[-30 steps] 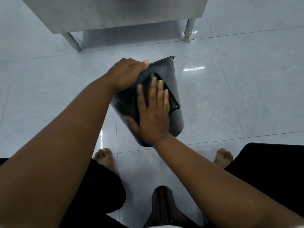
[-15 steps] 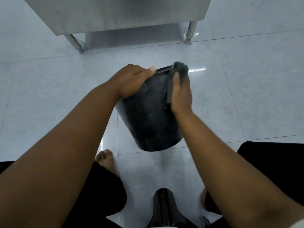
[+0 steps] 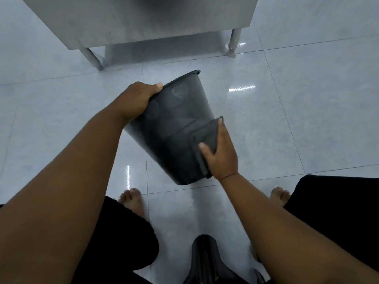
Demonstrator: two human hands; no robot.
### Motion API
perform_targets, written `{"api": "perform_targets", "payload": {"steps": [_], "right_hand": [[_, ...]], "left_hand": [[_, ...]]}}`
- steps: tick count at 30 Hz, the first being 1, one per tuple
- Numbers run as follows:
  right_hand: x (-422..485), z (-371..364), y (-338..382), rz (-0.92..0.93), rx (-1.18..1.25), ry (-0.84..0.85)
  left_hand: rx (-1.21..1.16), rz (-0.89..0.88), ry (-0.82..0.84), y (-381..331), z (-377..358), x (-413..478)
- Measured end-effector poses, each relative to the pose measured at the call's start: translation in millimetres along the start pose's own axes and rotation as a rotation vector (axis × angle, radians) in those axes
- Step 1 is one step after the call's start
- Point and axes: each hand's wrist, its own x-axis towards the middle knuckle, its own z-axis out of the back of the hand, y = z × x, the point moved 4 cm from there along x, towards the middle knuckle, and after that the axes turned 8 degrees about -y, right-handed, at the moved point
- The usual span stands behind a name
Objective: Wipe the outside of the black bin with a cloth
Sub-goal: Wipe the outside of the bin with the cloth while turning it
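Observation:
The black bin is tilted above the tiled floor, with its rim pointing away from me and its base toward me. My left hand grips the rim on the left side. A dark folded cloth lies against the bin's right side near the base. My right hand holds that cloth against the wall, thumb on its near face and fingers round its right edge.
A steel table with metal legs stands just beyond the bin. Glossy pale floor tiles spread all round. My bare feet and black-clad knees frame a black seat part at the bottom.
My right hand slid the cloth from the bin's rim down its right side toward the base. The bin tipped further, rim away from me. My left hand kept its hold on the rim.

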Motion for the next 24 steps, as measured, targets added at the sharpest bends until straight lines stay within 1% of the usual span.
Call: {"api": "perform_targets", "payload": {"steps": [2, 3, 4, 5, 6, 9, 11, 13, 14, 15, 16, 18, 20, 22, 24], "right_hand": [[9.7, 3.0, -11.7, -0.376, 0.237, 0.043], [14.0, 2.4, -10.3, -0.493, 0.302, 0.035], [18.3, 2.5, -3.7, -0.516, 0.311, 0.006], [21.6, 4.3, 8.5, -0.433, 0.270, -0.049], [23.4, 5.5, 23.0, -0.290, 0.201, -0.098], [14.3, -6.4, 59.4, 0.217, -0.149, -0.147], [-1.3, -22.5, 75.0, 0.513, -0.328, -0.099], [-22.8, -40.3, 79.9, 0.813, -0.427, 0.014], [-33.7, -47.1, 79.4, 0.917, -0.460, 0.068], [-42.5, -51.3, 77.1, 0.972, -0.483, 0.093], [-47.3, -52.3, 74.3, 0.980, -0.486, 0.084], [-45.6, -46.7, 65.4, 0.884, -0.410, 0.012], [-34.4, -37.7, 51.7, 0.697, -0.343, -0.067], [-14.9, -26.7, 34.2, 0.453, -0.259, -0.117], [7.6, -14.2, 25.2, 0.122, -0.018, -0.107]], "left_hand": [[-0.025, 0.001, 0.040, -2.9, -3.3, -0.5], [-0.025, -0.001, 0.056, -5.6, -5.7, -0.2], [-0.025, -0.002, 0.062, -7.8, -7.4, 0.2], [-0.028, -0.003, 0.058, -8.7, -8.3, 1.1], [-0.030, 0.000, 0.055, -8.8, -8.5, 1.6], [0.003, 0.030, 0.093, -8.9, -6.4, 2.7], [0.083, 0.018, 0.151, -19.5, -3.0, 5.5], [0.110, 0.001, 0.142, -31.3, 0.2, 12.6], [0.103, 0.030, 0.122, -34.2, 0.4, 15.0], [0.146, 0.059, 0.092, -33.9, -0.9, 16.9], [0.229, 0.060, 0.057, -32.9, -2.3, 16.9], [0.333, 0.004, -0.021, -27.8, -4.8, 17.4], [0.321, -0.043, -0.043, -26.5, -4.3, 13.8], [0.250, -0.055, -0.034, -25.7, -2.8, 11.3], [0.161, -0.069, -0.004, -23.7, -4.1, 8.9]]}}
